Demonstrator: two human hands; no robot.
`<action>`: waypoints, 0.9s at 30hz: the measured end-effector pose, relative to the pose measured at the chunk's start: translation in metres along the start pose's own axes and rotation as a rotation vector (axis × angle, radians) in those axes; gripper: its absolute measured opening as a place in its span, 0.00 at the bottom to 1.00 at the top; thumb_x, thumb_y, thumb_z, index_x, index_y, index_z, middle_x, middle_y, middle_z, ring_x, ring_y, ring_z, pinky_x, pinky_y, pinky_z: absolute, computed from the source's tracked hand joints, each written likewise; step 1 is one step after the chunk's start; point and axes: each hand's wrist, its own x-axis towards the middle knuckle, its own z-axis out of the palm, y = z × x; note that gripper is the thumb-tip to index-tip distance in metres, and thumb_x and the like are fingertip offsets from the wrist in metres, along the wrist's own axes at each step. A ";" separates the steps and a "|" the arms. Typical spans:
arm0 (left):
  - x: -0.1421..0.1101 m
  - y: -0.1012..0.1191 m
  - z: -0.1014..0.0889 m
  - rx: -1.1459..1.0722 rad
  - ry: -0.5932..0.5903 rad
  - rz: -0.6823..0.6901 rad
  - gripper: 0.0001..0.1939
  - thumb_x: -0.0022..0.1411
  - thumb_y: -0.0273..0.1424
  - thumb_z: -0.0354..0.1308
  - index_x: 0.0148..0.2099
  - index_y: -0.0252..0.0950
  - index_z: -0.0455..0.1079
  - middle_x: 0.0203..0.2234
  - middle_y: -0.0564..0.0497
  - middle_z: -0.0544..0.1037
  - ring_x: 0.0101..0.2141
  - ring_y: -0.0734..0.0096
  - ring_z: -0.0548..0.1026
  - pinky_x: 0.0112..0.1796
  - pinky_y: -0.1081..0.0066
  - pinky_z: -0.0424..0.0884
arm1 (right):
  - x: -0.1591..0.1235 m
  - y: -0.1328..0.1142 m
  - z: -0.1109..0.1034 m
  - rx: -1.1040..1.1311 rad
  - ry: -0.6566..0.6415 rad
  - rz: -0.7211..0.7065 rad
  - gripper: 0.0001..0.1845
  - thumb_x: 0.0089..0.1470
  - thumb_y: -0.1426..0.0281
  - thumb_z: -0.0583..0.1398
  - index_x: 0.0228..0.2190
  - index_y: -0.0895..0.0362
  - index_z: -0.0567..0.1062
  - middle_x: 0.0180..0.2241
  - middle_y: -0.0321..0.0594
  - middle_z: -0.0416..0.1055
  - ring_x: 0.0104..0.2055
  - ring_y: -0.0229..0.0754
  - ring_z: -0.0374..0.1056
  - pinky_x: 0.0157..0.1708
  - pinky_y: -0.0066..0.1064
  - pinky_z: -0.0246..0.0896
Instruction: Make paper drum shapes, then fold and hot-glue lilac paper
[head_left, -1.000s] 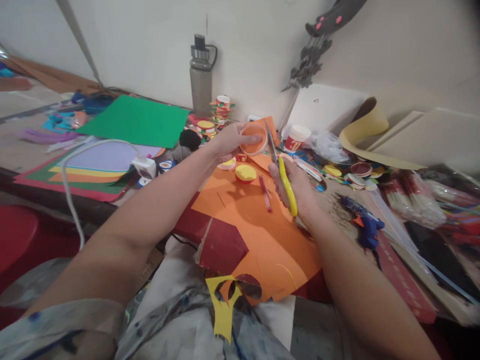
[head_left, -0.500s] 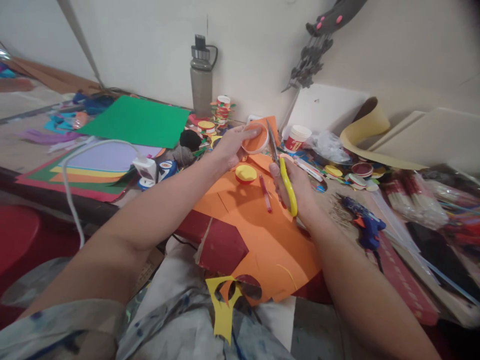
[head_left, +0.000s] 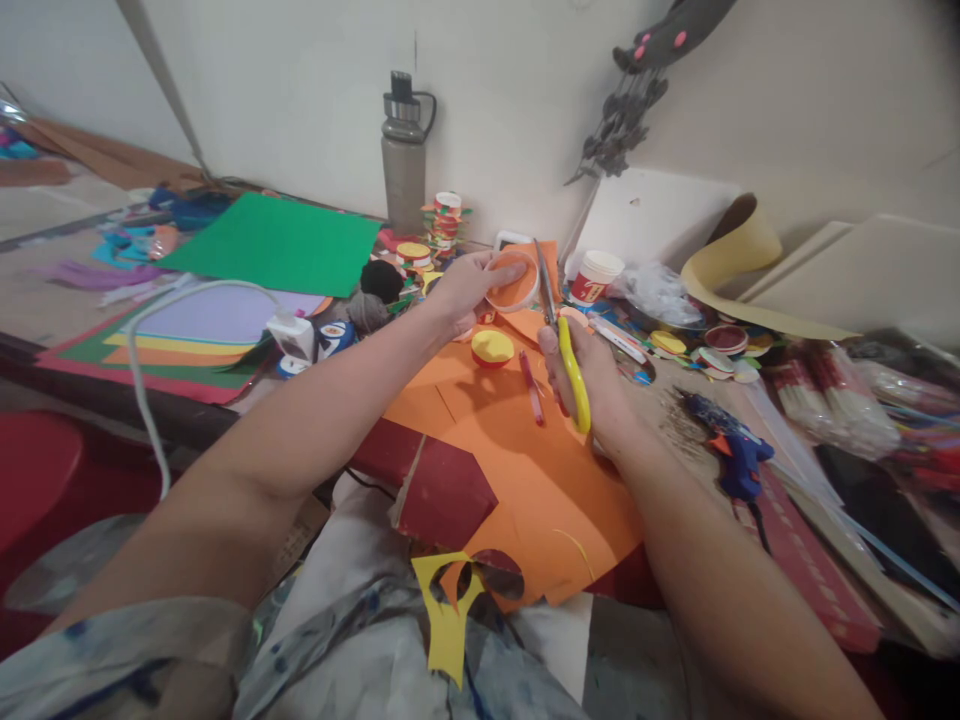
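Note:
My left hand (head_left: 466, 290) pinches a short round piece with a white rim (head_left: 534, 298), like a cut cup end, together with orange paper (head_left: 550, 258); the thumb rests inside the rim. In my right hand (head_left: 600, 375) are scissors with yellow handles (head_left: 576, 385), their blades pointing up along the right side of the rim. Below the hands lie large orange sheets (head_left: 540, 490). On them sit a small round piece with a yellow top (head_left: 492, 346) and a red pen (head_left: 532, 390).
A grey water bottle (head_left: 405, 170) stands by the wall. Left are a green sheet (head_left: 277, 245) and a white cable (head_left: 131, 370). Right are a paper cup (head_left: 596, 277), a blue glue gun (head_left: 739, 455) and bagged sticks (head_left: 832, 400). Yellow scrap (head_left: 448, 640) lies on my lap.
The scissors' handles have swung slightly left and their blades shifted a little right. The rimmed piece and orange paper have tilted slightly in my left hand.

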 end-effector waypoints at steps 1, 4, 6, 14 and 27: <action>0.000 0.001 0.000 0.001 -0.009 0.004 0.13 0.63 0.23 0.77 0.33 0.33 0.75 0.27 0.55 0.82 0.26 0.81 0.77 0.33 0.79 0.72 | -0.001 -0.002 -0.001 -0.012 0.008 0.000 0.30 0.66 0.35 0.61 0.36 0.48 0.66 0.24 0.31 0.63 0.23 0.38 0.57 0.20 0.28 0.51; 0.000 0.004 -0.002 0.022 -0.041 0.015 0.12 0.63 0.24 0.77 0.33 0.33 0.75 0.26 0.56 0.81 0.26 0.81 0.78 0.33 0.80 0.73 | -0.002 -0.006 -0.001 -0.027 0.023 -0.010 0.30 0.65 0.36 0.63 0.35 0.48 0.65 0.24 0.31 0.62 0.23 0.37 0.57 0.20 0.27 0.50; 0.002 0.007 -0.004 0.042 -0.058 0.016 0.12 0.62 0.24 0.78 0.33 0.33 0.76 0.26 0.56 0.81 0.26 0.81 0.78 0.33 0.80 0.73 | -0.001 -0.007 -0.001 -0.015 0.014 -0.013 0.31 0.65 0.36 0.63 0.35 0.48 0.65 0.24 0.31 0.62 0.24 0.38 0.57 0.20 0.27 0.50; 0.008 0.013 -0.019 0.114 -0.134 0.019 0.11 0.60 0.24 0.77 0.32 0.32 0.77 0.24 0.55 0.79 0.28 0.77 0.79 0.37 0.76 0.75 | -0.003 -0.006 -0.002 -0.067 -0.003 -0.035 0.33 0.65 0.34 0.63 0.33 0.49 0.66 0.24 0.32 0.62 0.24 0.38 0.56 0.20 0.28 0.49; -0.005 -0.014 0.010 -0.200 0.107 -0.042 0.12 0.64 0.34 0.78 0.43 0.38 0.79 0.35 0.50 0.87 0.38 0.68 0.86 0.41 0.71 0.79 | 0.002 -0.001 0.000 -0.034 0.092 -0.008 0.32 0.65 0.33 0.61 0.35 0.49 0.66 0.23 0.31 0.62 0.23 0.38 0.57 0.20 0.30 0.48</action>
